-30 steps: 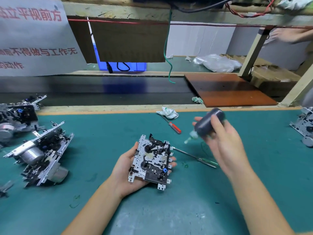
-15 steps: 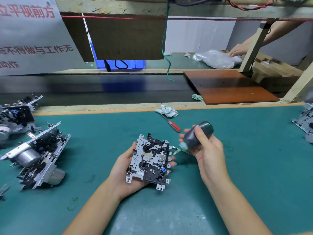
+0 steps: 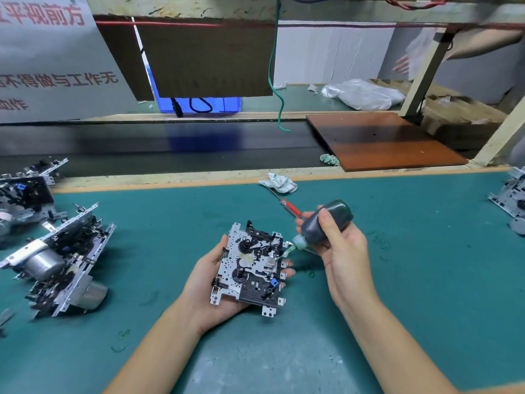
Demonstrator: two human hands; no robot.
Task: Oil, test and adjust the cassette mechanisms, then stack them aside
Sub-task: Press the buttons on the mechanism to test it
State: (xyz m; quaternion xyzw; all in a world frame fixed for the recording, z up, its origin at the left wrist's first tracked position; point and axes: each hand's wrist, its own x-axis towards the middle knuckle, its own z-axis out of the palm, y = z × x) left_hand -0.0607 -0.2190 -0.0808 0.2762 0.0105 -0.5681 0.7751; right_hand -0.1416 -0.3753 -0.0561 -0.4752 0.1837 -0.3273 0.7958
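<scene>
I have one silver-and-black metal cassette mechanism lying face-up on my left hand, palm under the chassis, fingertips showing past its right edge and thumb along its left, so the hand cradles more than clamps it. My right hand is wrapped around a dark grey squeeze bottle of oil, tilted with its pale green nozzle down; the tip sits at the right edge of the mechanism, touching or just above the small levers there, I cannot tell which.

So I judge this unit to be at the oiling step, the first of the three. Whether oil is flowing I cannot see. Testing and adjusting look to be ahead for this piece: the red-handled screwdriver lies untouched on the green desk beyond the bottle, near a crumpled white rag.

To my left a leaning pile of cassette mechanisms with round silver motors rests on the desk, with more behind it. These may be finished units set aside or ones waiting; nothing tells me which. Another mechanism sits at the far right edge, half out of view.

This piece still has most of its work to come.
</scene>
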